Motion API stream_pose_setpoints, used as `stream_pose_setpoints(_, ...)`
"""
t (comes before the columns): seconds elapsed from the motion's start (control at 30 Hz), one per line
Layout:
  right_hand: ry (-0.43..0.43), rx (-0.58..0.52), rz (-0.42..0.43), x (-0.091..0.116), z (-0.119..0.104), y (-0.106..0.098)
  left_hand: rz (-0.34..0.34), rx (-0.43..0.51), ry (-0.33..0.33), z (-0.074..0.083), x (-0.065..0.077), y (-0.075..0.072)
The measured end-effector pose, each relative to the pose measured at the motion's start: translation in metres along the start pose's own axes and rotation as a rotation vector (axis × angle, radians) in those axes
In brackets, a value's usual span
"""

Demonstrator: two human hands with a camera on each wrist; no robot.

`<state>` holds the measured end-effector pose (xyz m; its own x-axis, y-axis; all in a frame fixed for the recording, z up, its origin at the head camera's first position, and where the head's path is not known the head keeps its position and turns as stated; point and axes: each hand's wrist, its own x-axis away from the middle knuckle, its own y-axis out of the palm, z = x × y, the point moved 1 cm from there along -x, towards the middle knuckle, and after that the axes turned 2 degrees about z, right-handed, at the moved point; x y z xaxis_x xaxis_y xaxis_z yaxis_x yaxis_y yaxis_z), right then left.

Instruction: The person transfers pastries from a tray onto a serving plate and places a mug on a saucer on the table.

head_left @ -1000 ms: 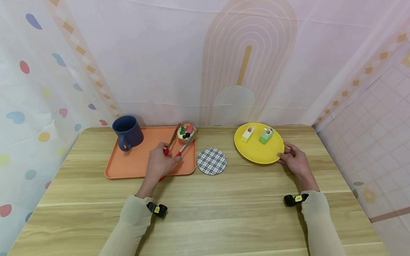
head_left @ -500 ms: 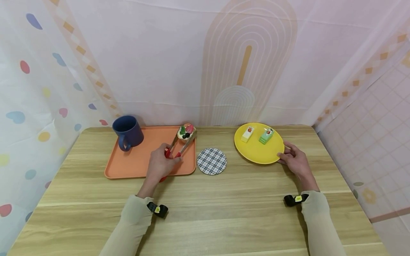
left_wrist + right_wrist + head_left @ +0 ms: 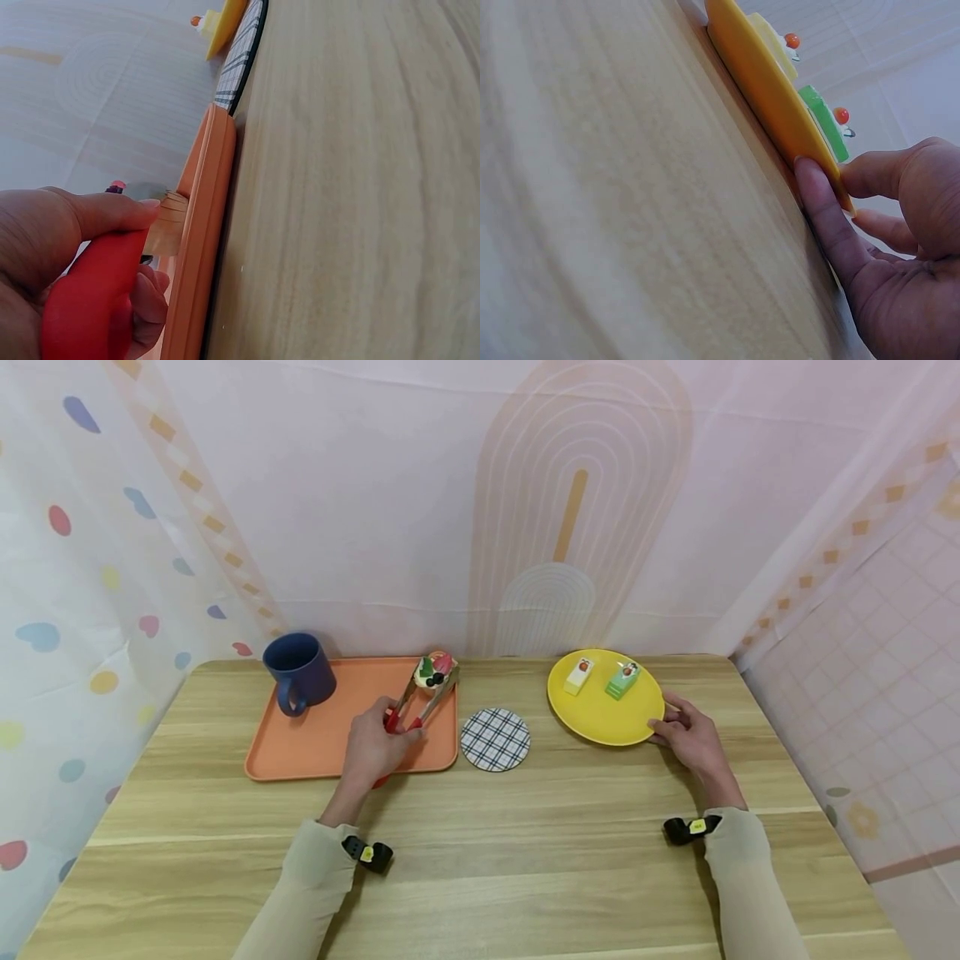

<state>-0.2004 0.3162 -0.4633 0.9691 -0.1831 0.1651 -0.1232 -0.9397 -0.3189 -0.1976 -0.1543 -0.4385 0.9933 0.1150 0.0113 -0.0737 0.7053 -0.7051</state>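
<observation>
Wood-grain bench (image 3: 525,868) | left hand (image 3: 372,747): fingers gripping red-handled tongs (image 3: 433,701) astride tart (image 3: 435,673) | right hand (image 3: 693,739): fingers pinching yellow plate (image 3: 596,714) rim

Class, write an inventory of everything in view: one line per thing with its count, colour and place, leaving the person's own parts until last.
Table: one, wood-toned, under everything
Patterned cloth: pale, with coloured shapes, behind and beside the table; number of pieces unclear
Tray: one, orange, left on the table
Mug: one, dark blue, tray's far left corner
Fruit tart: one, cream with mixed toppings, tray's far right corner
Tongs: one pair, red and metallic, arms around the tart
Coaster: one, black-and-white check, between tray and plate
Plate: one, yellow, right
Cake pieces: two, pale yellow and green, on the plate
Wrist cameras: two, black, by the cuffs
Sleeves: two, beige
Left hand: one, holding tongs
Right hand: one, gripping plate's edge
</observation>
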Motion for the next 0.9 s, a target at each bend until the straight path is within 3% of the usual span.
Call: stream_pose_setpoints(0.9,-0.010,-0.002,0.003,-0.002,0.002,0.000,0.012,0.025,0.044,0.010,0.007,-0.003)
